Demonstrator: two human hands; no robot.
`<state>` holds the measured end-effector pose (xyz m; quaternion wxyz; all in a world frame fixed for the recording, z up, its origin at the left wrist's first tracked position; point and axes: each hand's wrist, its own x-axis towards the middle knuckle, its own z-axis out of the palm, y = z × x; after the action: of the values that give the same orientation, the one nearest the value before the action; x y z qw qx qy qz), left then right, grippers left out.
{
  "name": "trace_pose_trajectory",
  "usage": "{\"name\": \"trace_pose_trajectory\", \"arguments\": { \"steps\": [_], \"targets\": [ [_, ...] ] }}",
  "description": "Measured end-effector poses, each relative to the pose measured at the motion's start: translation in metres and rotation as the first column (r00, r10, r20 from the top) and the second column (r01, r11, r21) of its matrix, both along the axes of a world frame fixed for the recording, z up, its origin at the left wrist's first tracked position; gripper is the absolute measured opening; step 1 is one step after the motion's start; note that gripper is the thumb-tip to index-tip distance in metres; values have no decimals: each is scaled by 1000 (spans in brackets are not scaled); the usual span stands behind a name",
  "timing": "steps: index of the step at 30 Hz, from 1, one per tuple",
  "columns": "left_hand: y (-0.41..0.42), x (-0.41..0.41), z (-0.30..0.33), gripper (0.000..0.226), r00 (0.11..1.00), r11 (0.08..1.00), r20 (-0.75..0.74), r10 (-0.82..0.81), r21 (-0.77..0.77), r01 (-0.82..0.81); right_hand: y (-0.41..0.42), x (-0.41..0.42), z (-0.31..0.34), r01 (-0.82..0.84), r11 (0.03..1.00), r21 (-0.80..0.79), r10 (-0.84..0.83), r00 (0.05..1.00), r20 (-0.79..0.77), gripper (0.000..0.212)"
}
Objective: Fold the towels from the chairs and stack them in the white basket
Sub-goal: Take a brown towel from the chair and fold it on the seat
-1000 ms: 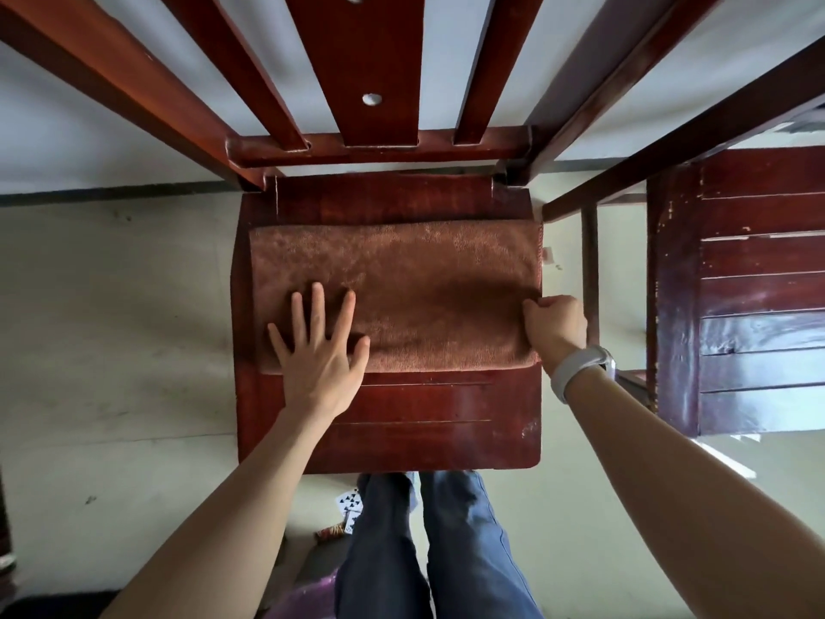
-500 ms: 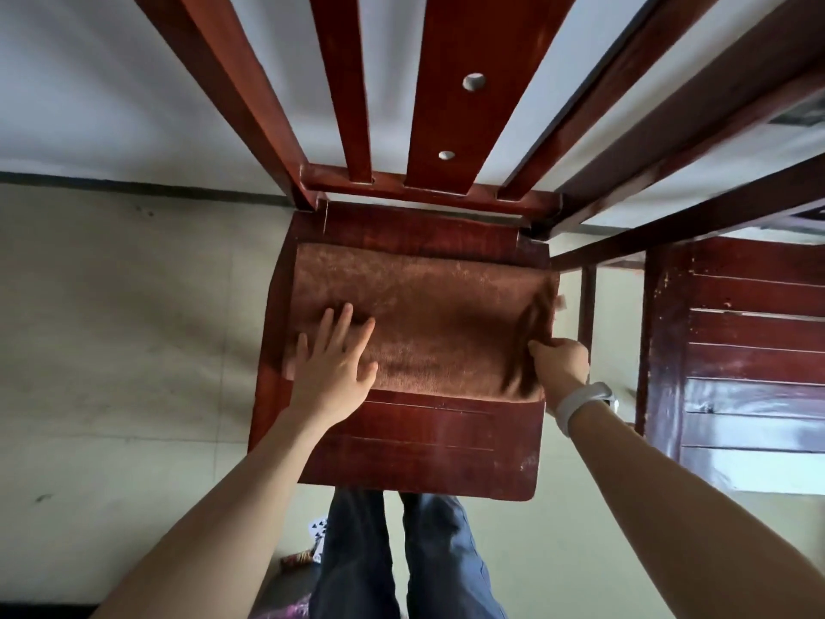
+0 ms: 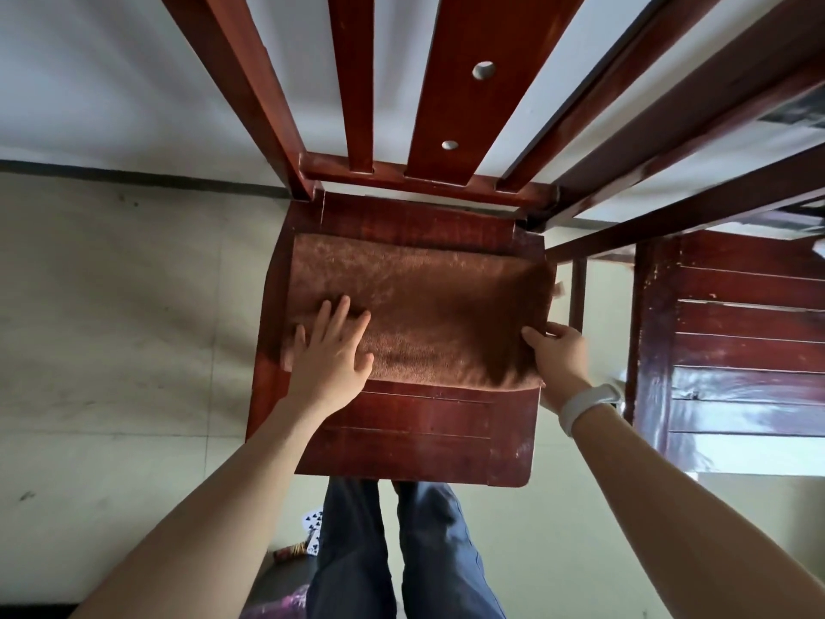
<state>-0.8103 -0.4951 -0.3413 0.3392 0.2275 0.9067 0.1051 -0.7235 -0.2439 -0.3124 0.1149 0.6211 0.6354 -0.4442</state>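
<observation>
One brown towel point(image 3: 419, 314), folded to a rectangle, lying flat across the back half of a red-brown wooden chair seat point(image 3: 402, 435). Two chairs in view: this one, with slatted back point(image 3: 451, 96) rising toward the camera, and a second chair point(image 3: 736, 350) just to the right, separated by a narrow strip of floor. Two hands on the towel.

Left hand point(image 3: 330, 355) pressed flat on the towel's near-left corner, fingers point(image 3: 335, 314) straight and slightly spread, palm overhanging the near edge. Right hand point(image 3: 560, 355) at the towel's right edge, fingers curled, thumb on top, pinching the near-right corner, which stands slightly raised. White band point(image 3: 589, 406) on the right wrist.

Towel's far edge just short of the back rail; right edge level with the seat's right side; bare wood strip on the left; front half of the seat uncovered. Pale floor point(image 3: 111, 306) open to the left. Blue trouser legs point(image 3: 402, 551) below the seat's front edge, playing cards point(image 3: 312, 527) on the floor beside them.
</observation>
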Motion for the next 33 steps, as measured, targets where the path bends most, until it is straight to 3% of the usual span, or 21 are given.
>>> {"name": "trace_pose_trajectory", "arguments": {
  "steps": [3,5,7,10,11,13,15,18,21,24,27,33],
  "targets": [
    [1,-4,11,45,975,961,83,204,175,-216,-12,-9,21,-81,996,-50,76,993,-90,32],
    [-1,-4,23,36,859,819,243,450,271,-506,-31,-24,39,-173,984,-34,164,969,-184,26],
    [-6,-2,38,28,569,536,526,633,233,-812,-59,-43,54,-269,960,-78,235,926,-295,18],
    [-15,1,46,24,21,27,816,578,7,-1000,-102,-73,63,-385,883,-268,250,870,-425,10],
    [-19,2,45,28,-86,-75,844,530,-54,-996,-112,-81,62,-415,858,-303,256,857,-448,8],
    [-24,5,40,37,-175,-168,852,494,-104,-980,-122,-92,54,-457,858,-234,335,843,-421,10],
    [-24,8,35,44,-147,-162,826,544,-69,-984,-117,-98,41,-536,844,-29,501,805,-317,17],
    [-20,12,25,54,40,-6,675,737,66,-998,-100,-114,26,-722,633,278,771,620,-146,30],
    [-17,15,16,56,297,247,368,881,177,-953,-94,-139,12,-884,367,288,924,383,-2,41],
    [-13,15,15,35,391,357,167,905,203,-912,-100,-164,-3,-954,211,215,970,232,79,45],
    [-12,17,18,29,381,325,165,910,288,-901,-109,-178,-11,-954,212,212,964,240,114,44],
    [-13,21,21,23,176,79,324,929,292,-953,-116,-182,-7,-924,287,254,949,310,54,34]
  ]
}}
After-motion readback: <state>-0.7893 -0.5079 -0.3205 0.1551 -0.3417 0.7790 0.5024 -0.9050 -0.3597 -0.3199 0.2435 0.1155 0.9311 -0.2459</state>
